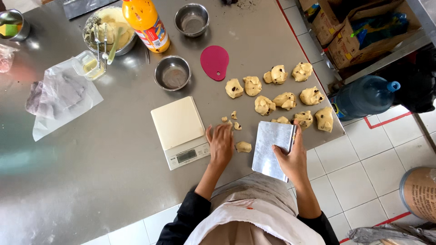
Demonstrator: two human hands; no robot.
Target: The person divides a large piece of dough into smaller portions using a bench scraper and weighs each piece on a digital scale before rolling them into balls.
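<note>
Two hands: left [221, 144] flat beside dough piece [243, 146], right [290, 156] gripping metal scraper [271, 149].

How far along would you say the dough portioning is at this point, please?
Done: about ten dough pieces studded with dark bits lie apart on the steel table. In hand: the left hand rests flat beside a small dough lump, and the right hand grips a metal scraper. Left: small scraps near the empty scale, and more dough in the mixing bowl.
</note>
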